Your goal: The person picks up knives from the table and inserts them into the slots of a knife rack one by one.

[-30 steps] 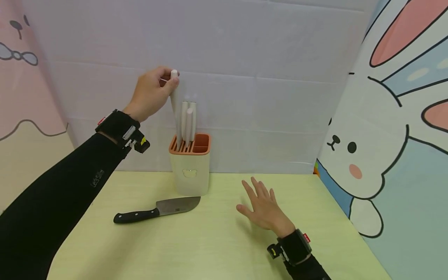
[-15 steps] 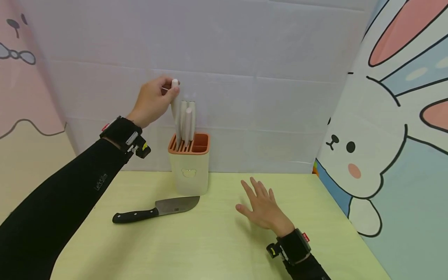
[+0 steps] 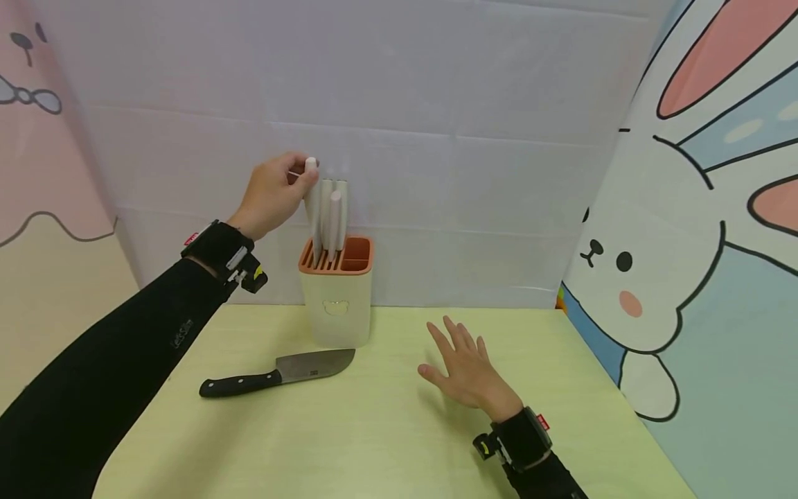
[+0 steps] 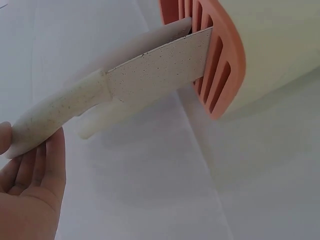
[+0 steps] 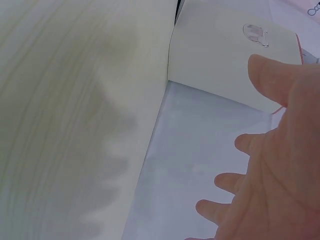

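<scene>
My left hand pinches the top of a white-handled knife between thumb and fingers. Its wide pale blade stands partly inside a slot of the knife block, a cream holder with an orange slotted top. Several other white handles rise from the slots to its right. My right hand hovers over the table with fingers spread and holds nothing. On the table before the block lies a black-handled kitchen knife, blade toward the right.
The pale yellow table meets a white sheet behind the block. At the right stands a panel with a cartoon rabbit. The block also has open square compartments beside its slots.
My left hand has moved down with the white-handled knife, whose blade has sunk deeper into the slot. My right hand has hardly moved, and the black-handled knife lies as before.
</scene>
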